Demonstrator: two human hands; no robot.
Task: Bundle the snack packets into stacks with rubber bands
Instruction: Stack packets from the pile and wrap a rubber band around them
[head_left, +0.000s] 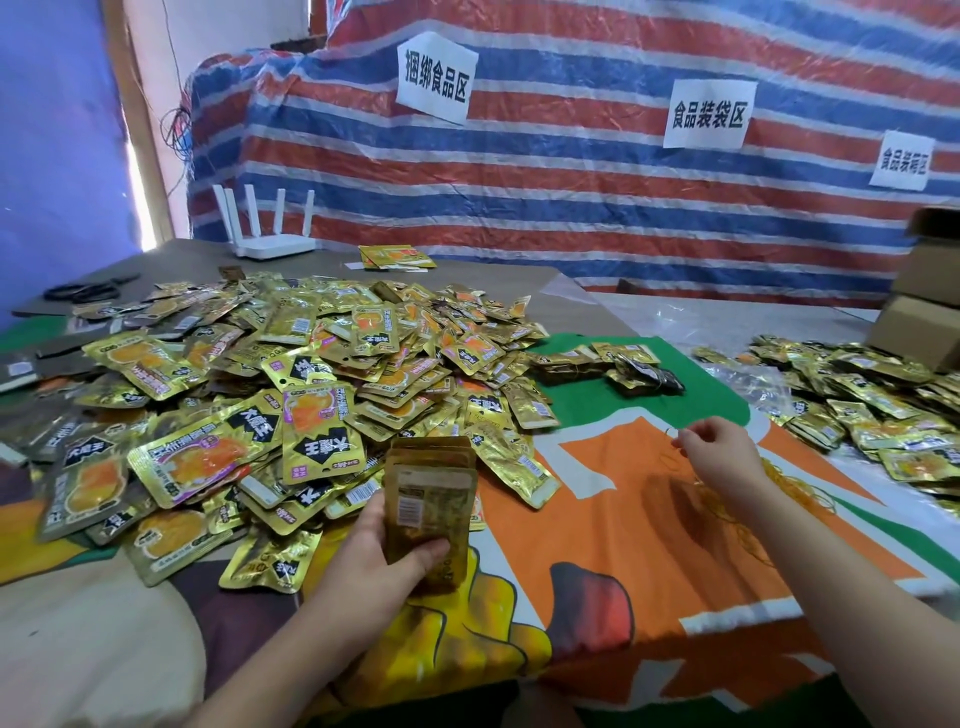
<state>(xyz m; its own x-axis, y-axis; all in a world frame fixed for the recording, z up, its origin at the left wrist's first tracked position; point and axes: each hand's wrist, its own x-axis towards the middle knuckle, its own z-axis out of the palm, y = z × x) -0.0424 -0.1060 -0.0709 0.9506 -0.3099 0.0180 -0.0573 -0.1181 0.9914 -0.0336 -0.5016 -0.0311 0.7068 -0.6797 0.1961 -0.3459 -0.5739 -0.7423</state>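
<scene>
My left hand (387, 551) grips a stack of gold snack packets (431, 499) held upright, backs toward me, just in front of the big loose pile of gold and orange packets (291, 384). My right hand (719, 449) hovers over the orange part of the cloth and pinches a thin yellow rubber band (672, 434) between thumb and fingers. A loose heap of yellow rubber bands (748, 493) lies on the cloth under and right of that hand.
Bundled packets (613, 364) lie on the green part of the cloth. More packets (872, 410) spread at the right beside cardboard boxes (924, 306). A white router (272, 241) and black scissors (83, 292) sit at the back left. A striped tarp (519, 171) closes the rear.
</scene>
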